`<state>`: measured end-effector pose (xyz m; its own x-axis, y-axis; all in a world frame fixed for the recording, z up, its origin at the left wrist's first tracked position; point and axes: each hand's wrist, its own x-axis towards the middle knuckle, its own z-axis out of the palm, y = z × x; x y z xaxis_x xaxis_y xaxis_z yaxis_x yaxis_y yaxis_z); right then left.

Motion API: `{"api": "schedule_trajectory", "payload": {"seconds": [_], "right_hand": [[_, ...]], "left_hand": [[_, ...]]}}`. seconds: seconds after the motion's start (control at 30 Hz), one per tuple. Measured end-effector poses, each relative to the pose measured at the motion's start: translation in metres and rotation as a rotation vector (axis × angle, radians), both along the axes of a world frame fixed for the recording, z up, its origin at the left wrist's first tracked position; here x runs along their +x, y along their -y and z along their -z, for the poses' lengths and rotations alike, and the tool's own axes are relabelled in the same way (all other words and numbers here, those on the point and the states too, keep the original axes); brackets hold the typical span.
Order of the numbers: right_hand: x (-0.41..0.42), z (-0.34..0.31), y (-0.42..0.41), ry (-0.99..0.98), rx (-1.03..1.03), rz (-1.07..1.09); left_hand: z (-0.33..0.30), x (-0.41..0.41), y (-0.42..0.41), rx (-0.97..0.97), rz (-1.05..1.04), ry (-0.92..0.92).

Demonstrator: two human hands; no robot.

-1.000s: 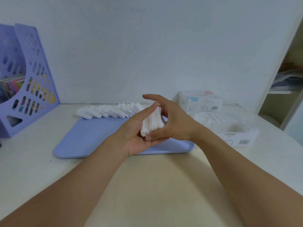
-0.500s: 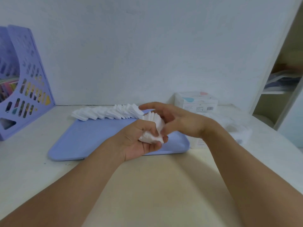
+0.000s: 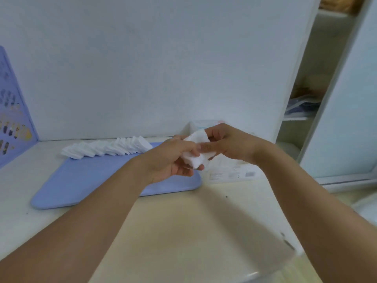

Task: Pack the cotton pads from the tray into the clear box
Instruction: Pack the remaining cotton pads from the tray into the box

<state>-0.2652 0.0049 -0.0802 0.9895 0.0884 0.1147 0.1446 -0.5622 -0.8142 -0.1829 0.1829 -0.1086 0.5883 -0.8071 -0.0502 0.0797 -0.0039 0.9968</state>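
Observation:
A stack of white cotton pads point(image 3: 196, 153) is held between both hands above the right end of the blue tray point(image 3: 85, 180). My left hand point(image 3: 173, 158) grips the stack from below and the left. My right hand point(image 3: 226, 144) pinches its upper right side. A row of more cotton pads point(image 3: 106, 149) lies along the tray's far edge. The clear box point(image 3: 230, 172) stands just right of the tray, mostly hidden behind my right hand and blurred.
A purple perforated file holder point(image 3: 14, 119) stands at the far left. A white carton point(image 3: 195, 125) sits by the wall behind my hands. An open shelf unit point(image 3: 306, 99) and a white door panel point(image 3: 346, 119) are on the right. A clear lid edge point(image 3: 285, 256) shows bottom right.
Both hands have carried the stack of pads to the right, toward the clear box, and the view has swung right. Both hands still hold the stack.

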Motion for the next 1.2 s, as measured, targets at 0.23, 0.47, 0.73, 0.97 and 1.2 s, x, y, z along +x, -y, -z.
{"api": "schedule_trajectory", "payload": {"seconds": [0.23,0.47,0.73,0.97,1.2], "right_hand": [[-0.02,-0.018,0.09,-0.148,0.205,0.724],[0.011,0.002,0.08,-0.603,-0.225,0.616],[0.021,0.021,0.076,-0.441,-0.781,0.625],[0.027,0.038,0.074,-0.317,-1.004,0.823],[0.025,0.052,0.082,-0.346,-0.398,0.739]], "left_hand": [[0.041,-0.015,0.06,0.28,-0.374,1.138],[0.089,-0.011,0.07,0.329,-0.38,1.237],[0.085,-0.011,0.072,0.343,-0.339,1.248],[0.086,-0.007,0.07,0.321,-0.338,1.252],[0.089,-0.004,0.07,0.314,-0.325,1.233]]}}
